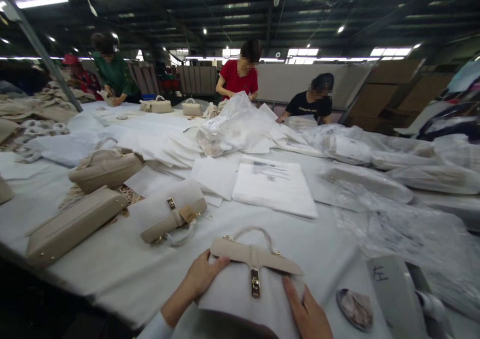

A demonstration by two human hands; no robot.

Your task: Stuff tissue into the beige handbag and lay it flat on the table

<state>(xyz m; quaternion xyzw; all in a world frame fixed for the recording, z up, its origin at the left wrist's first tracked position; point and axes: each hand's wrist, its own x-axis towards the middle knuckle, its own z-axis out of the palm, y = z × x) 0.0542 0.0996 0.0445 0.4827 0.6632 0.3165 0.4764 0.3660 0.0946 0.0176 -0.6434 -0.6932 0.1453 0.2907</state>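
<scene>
Handbag near table edge, left hand, right hand flanking.

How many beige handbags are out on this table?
7, maybe more hidden. One handbag between the left hand and right hand; three at left; a sliver at the left edge; two far back.

bare hands, left hand, white sleeve cuff
</scene>
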